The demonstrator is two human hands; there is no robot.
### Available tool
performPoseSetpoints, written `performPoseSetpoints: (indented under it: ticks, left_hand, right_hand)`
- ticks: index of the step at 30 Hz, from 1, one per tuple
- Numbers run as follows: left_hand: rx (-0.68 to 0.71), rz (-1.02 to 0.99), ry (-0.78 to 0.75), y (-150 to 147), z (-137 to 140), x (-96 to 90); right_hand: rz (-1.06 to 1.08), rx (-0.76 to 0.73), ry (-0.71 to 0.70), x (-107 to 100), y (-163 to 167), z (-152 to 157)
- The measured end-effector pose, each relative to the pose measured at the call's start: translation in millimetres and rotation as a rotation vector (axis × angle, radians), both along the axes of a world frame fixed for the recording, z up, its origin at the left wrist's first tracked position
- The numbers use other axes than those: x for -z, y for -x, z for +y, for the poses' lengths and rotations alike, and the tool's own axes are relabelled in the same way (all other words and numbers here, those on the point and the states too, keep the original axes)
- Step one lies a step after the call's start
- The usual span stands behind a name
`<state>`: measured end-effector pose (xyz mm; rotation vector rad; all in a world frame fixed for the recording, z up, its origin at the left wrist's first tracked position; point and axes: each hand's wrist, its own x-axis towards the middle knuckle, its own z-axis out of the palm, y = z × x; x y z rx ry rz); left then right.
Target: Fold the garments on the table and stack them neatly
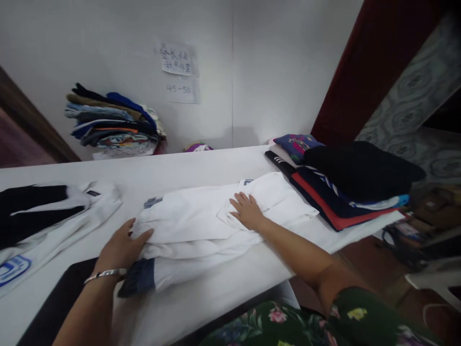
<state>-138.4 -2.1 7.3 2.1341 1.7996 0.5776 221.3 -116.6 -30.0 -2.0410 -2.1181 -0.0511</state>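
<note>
A white garment [194, 216], partly folded, lies across the white table in front of me. It has a dark blue cuff-like band [139, 278] at its near left corner and a small grey-blue patch at its far left corner. My left hand [124, 245] rests at the garment's left end, thumb spread away from the fingers, touching the cloth. Fingers spread, my right hand [248, 211] lies flat on bunched cloth toward the garment's right part. Dark lettering shows at the far edge beyond that hand.
A black-and-white garment [97, 204] lies at the left. Folded clothes [363, 170] are stacked at the right end of the table [230, 163], beside the white garment. Another clothes pile [115, 120] stands beyond the far edge, near paper signs [182, 89] on the wall.
</note>
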Motion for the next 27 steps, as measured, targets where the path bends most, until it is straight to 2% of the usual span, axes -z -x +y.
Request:
performPoseSetpoints:
  ticks: [3, 5, 6, 8, 10, 13, 16, 19, 21, 23, 27]
  left_hand:
    - [0.110, 0.113, -0.087, -35.0, -17.8, -29.0]
    - [0.333, 0.107, -0.215, -73.2, -36.9, -40.9]
    - [0.473, 0.101, -0.268, -93.8, -46.8, -42.0]
    - [0.726, 0.129, -0.278, -131.2, -62.9, -34.1]
    - [0.843, 0.196, -0.205, -156.8, -70.4, -17.1]
    - [0.846, 0.263, -0.118, -169.9, -65.9, 9.2]
    - [0.838, 0.244, -0.152, -167.4, -57.4, 22.2]
    - [0.806, 0.220, -0.217, -167.2, -56.9, 22.9]
    - [0.778, 0.224, -0.236, -170.4, -59.5, 19.7]
    - [0.760, 0.252, -0.227, -173.9, -62.0, 15.3]
    - [0.737, 0.307, -0.225, -173.0, -64.7, 8.4]
  right_hand:
    - [0.007, 0.009, 0.009, -2.6, -0.8, 2.4]
    - [0.034, 0.018, 0.017, -4.4, -0.4, 2.9]
    - [0.056, 0.017, 0.025, -6.0, 0.0, 1.7]
    - [0.120, -0.008, 0.054, -10.6, -0.2, -5.8]
    - [0.187, -0.066, 0.075, -16.0, -4.0, -21.5]
    - [0.230, -0.095, 0.034, -21.7, -24.7, -57.7]
    - [0.208, 0.100, -0.111, -21.1, -67.6, -97.5]
    - [0.214, 0.421, -0.266, -12.8, -116.7, -129.1]
    - [0.234, 0.540, -0.301, -3.5, -139.8, -143.4]
    - [0.260, 0.571, -0.283, 6.8, -151.1, -152.4]
    - [0.308, 0.517, -0.207, 18.0, -154.7, -160.0]
